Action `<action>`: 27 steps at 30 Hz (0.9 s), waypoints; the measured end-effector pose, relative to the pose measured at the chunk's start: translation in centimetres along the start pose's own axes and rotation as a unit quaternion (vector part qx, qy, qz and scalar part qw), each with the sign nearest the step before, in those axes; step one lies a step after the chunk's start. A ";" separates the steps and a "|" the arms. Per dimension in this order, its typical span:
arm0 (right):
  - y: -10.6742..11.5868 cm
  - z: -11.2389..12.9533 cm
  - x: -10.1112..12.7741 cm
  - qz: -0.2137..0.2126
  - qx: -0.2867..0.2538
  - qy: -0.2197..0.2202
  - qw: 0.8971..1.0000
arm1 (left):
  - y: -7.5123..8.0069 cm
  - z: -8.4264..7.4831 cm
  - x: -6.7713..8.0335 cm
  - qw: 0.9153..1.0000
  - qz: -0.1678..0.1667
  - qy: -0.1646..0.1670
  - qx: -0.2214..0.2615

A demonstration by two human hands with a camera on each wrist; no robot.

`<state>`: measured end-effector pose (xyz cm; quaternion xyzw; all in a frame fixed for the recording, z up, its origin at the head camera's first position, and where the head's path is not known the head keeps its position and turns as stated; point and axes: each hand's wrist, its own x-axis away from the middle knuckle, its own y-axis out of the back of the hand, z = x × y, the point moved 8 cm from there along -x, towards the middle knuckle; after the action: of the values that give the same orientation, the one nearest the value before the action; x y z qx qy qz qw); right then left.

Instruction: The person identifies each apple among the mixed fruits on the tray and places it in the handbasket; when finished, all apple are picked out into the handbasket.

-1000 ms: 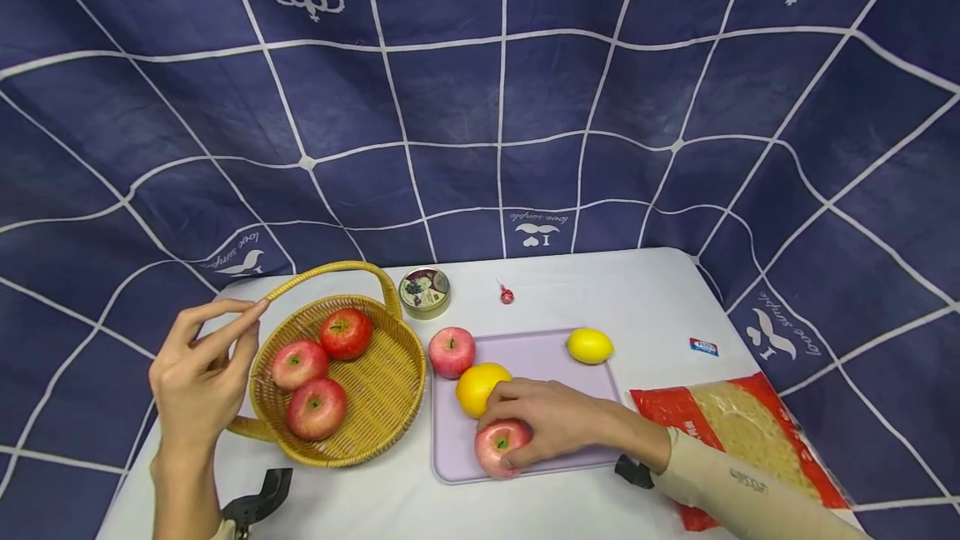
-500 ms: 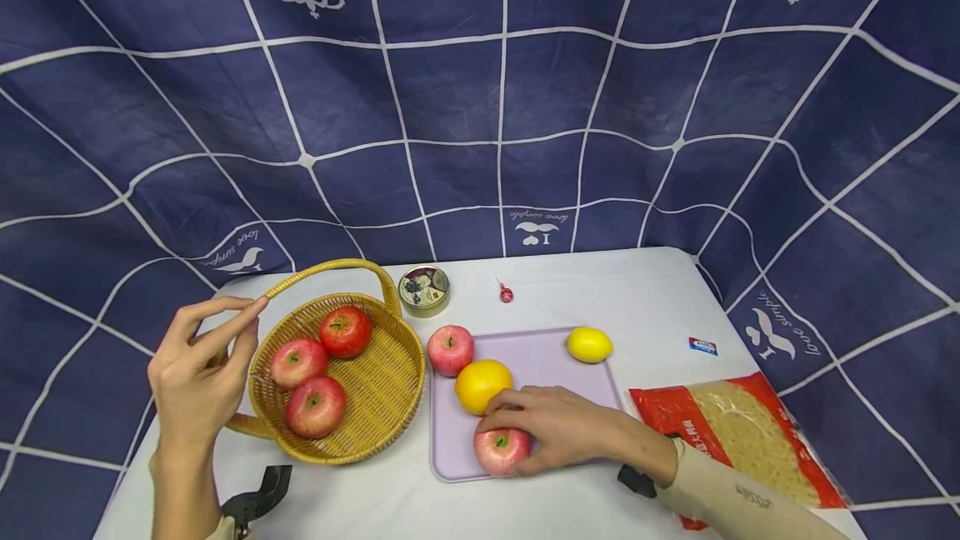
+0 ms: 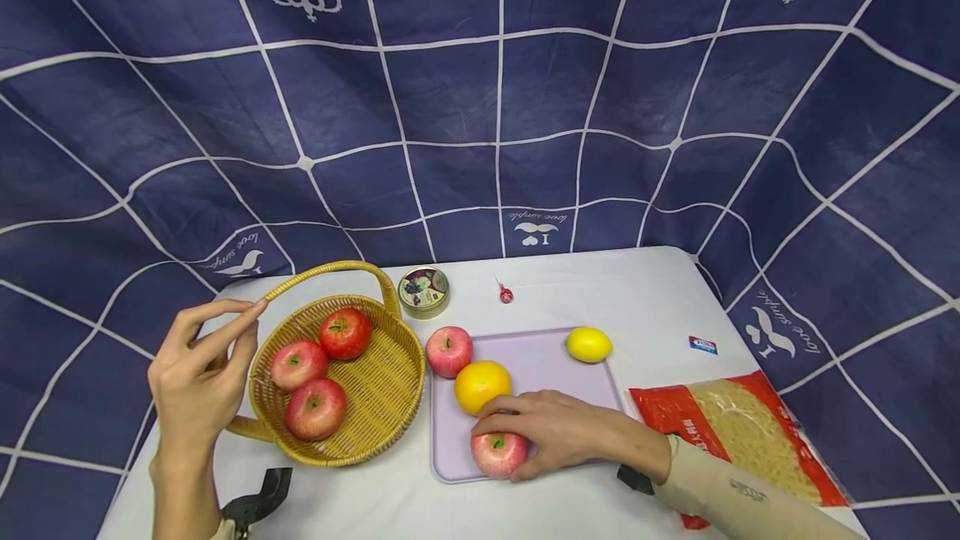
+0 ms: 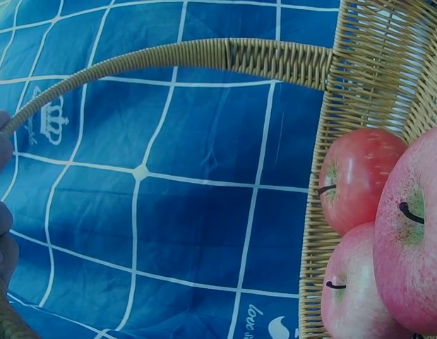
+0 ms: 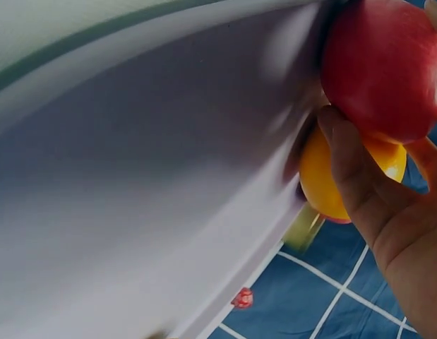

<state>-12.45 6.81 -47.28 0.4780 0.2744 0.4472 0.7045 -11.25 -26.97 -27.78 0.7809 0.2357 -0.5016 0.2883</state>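
My left hand (image 3: 201, 365) pinches the arched handle of a woven basket (image 3: 386, 394) between thumb and fingertips. Inside the basket lie a darker red apple (image 3: 346, 332) and two pink-red apples (image 3: 316, 407). On a pale lilac tray (image 3: 543, 357), my right hand (image 3: 558, 432) curves its fingers and thumb around a pink-red apple (image 3: 497, 455) near the front edge. Just behind it sits a yellow-orange round fruit (image 3: 482, 386), close by the fingers in the right wrist view. Another pink apple (image 3: 449, 351) stands at the tray's back left corner, and a lemon (image 3: 588, 345) at its back right.
A round tin (image 3: 424, 292) stands behind the basket's right side. Farther right are a small red wrapped lollipop (image 3: 506, 294) and a small blue-red packet (image 3: 702, 345). A red bag of noodles (image 3: 738, 432) lies right of the tray, partly under the right forearm.
My right thumb has drawn back from the apple's front to its right side. The apple barely shifted. My left hand stays on the basket handle.
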 end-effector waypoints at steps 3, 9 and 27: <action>-0.1 0.2 -0.1 0.002 0.005 0.004 1.000 | 0.0 0.0 0.0 1.000 0.000 0.000 0.002; -0.3 0.4 -0.1 0.000 0.019 0.013 1.000 | 0.0 0.0 0.1 1.000 -0.001 -0.003 0.003; -0.4 0.4 -0.1 -0.017 0.044 0.022 0.999 | 0.1 0.1 0.0 1.000 0.000 -0.003 0.001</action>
<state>-12.04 6.48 -47.50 0.4941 0.3168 0.4331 0.6840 -11.23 -27.05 -27.82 0.7799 0.2345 -0.5040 0.2878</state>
